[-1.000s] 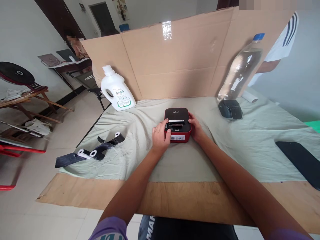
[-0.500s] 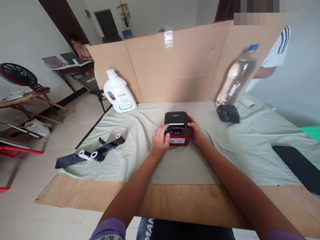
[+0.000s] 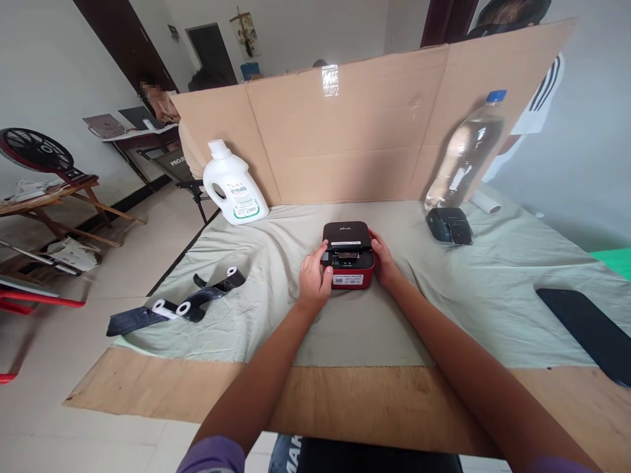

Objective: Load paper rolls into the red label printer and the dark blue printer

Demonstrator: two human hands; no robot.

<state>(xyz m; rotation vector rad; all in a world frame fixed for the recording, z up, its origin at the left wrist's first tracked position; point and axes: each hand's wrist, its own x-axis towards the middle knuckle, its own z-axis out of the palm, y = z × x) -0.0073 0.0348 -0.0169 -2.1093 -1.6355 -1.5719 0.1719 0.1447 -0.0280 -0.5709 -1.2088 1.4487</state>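
Note:
A boxy label printer (image 3: 349,263), black on top and red below with a white sticker on its front, sits on the cloth in the middle of the table. My left hand (image 3: 314,274) grips its left side, with the thumb at the front corner and the fingers along the upper edge. On the opposite side, my right hand (image 3: 386,261) is closed against the printer's right wall; some of its fingers are hidden behind it. The top cover shows a dark slot near the front, and I cannot tell whether the cover is fully down.
Rolls of black ribbon (image 3: 192,305) lie partly unwound at left. A white jug (image 3: 234,184) stands against the cardboard screen (image 3: 345,144). At right are a large clear bottle (image 3: 466,157), a small black device (image 3: 449,226) and a phone (image 3: 584,332). A person stands behind the screen.
Both hands stay on the printer, with the left fingers shifted slightly at its upper left edge. The person behind the screen has leaned lower. My view has tilted a little.

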